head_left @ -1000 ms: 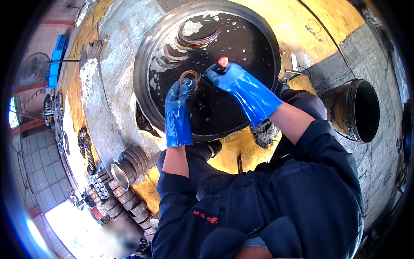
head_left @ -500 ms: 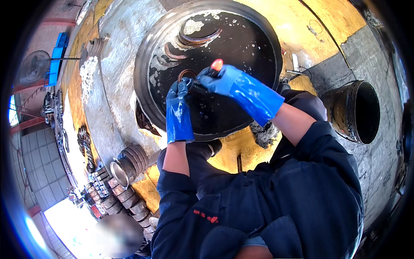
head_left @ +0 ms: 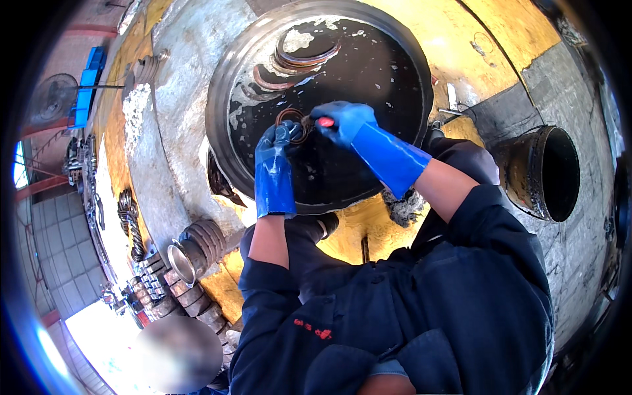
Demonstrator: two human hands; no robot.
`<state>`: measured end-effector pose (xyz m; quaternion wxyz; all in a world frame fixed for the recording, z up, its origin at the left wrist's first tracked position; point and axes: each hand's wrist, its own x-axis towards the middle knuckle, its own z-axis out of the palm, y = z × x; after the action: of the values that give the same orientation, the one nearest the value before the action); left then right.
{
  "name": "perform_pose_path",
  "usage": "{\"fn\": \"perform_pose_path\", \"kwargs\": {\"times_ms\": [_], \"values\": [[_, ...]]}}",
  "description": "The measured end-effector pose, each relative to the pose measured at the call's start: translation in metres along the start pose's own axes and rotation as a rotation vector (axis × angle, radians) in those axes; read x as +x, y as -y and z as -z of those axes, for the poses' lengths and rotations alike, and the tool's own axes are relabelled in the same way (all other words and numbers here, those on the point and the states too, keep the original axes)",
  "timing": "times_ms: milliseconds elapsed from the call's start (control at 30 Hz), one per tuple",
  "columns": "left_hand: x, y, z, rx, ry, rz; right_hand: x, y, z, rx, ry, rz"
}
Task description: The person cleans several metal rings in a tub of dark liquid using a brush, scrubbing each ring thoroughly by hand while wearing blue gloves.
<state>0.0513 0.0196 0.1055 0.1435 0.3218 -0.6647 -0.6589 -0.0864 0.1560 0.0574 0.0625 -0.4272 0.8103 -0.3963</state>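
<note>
Both hands wear blue rubber gloves and work above a large round metal basin (head_left: 220,125) of dark liquid. My left hand (head_left: 274,139) is closed on the near side of a brownish metal ring (head_left: 289,112), held tilted over the liquid. My right hand (head_left: 347,124) grips a red-handled brush (head_left: 325,122), its red end showing by the thumb. The brush's dark head meets the ring's right side; glove and fingers hide most of the tool. Larger curved rings (head_left: 309,60) lie partly sunk at the basin's far left.
A dark open drum (head_left: 559,172) lies to the right. At left stand a ribbed metal cylinder (head_left: 187,260), stacked metal parts (head_left: 197,303) and a coil of chain-like pieces (head_left: 131,224). A person (head_left: 179,355) is at lower left. Yellow sheeting (head_left: 454,39) covers some floor.
My right hand has turned and shifted slightly right and down, so the red handle end now points lower. More of the ring shows. My left hand stays nearly in place.
</note>
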Motion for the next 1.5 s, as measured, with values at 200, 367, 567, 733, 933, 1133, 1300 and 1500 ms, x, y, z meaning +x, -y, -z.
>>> {"fn": "perform_pose_path", "kwargs": {"times_ms": [200, 367, 567, 733, 933, 1133, 1300, 1500], "values": [[-0.012, -0.022, -0.011, -0.028, -0.108, 0.084, 0.011, -0.013, 0.008, 0.272, -0.021, -0.331], [0.001, 0.003, -0.002, -0.039, -0.02, -0.042, 0.024, 0.007, 0.026, 0.705, 0.039, -0.507], [0.019, 0.015, 0.001, 0.356, 0.012, -0.206, 0.023, -0.008, 0.022, 0.451, 0.279, -0.629], [0.029, 0.017, 0.009, 1.172, 0.054, -0.93, 0.02, -0.004, 0.039, 0.498, 0.106, -0.562], [0.024, 0.027, 0.016, 1.234, 0.036, -1.011, 0.02, 0.004, 0.052, 0.443, 0.063, -0.542], [0.012, 0.009, 0.023, 1.252, -0.084, -0.533, 0.021, -0.011, 0.046, 0.481, 0.001, -0.459], [0.003, -0.011, 0.117, 0.963, -0.685, -0.285, 0.02, -0.018, 0.043, 0.46, -0.001, -0.395], [-0.002, 0.012, 0.225, 0.914, -0.829, -0.261, 0.017, -0.007, 0.044, 0.474, -0.01, -0.457]]}}
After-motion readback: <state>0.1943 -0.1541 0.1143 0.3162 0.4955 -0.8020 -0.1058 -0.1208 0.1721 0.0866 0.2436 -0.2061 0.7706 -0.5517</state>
